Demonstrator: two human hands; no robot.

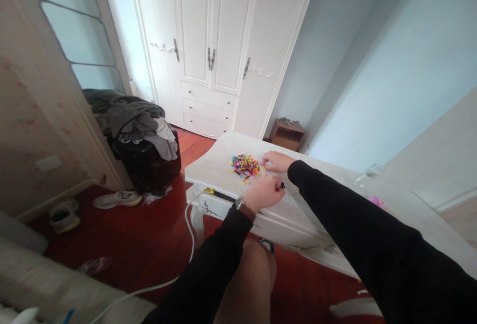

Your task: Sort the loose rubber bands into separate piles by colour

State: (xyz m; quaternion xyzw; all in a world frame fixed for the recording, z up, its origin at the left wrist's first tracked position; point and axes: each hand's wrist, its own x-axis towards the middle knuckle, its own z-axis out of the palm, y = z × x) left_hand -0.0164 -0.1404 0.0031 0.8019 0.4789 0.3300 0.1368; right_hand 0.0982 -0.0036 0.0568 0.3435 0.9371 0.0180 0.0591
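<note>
On the white table (212,160) lies a loose pile of small, thin, brightly coloured pieces (245,165); their exact kind is too small to make out. My left hand (265,193), with a watch (239,203) on its wrist, is closed just in front of the pile. A small black bunch (282,185) pokes out of it on the right side. My right hand (278,161) is at the pile's right edge, fingers bent down and pinched together at the tabletop. What those fingertips hold, if anything, cannot be made out.
A drawer (219,196) is under the table's front edge, near a white cable (190,219). Farther right on the tabletop are a pink object (377,201) and a clear object (368,175). Clothes (137,120) are heaped on a black box (149,165) at left.
</note>
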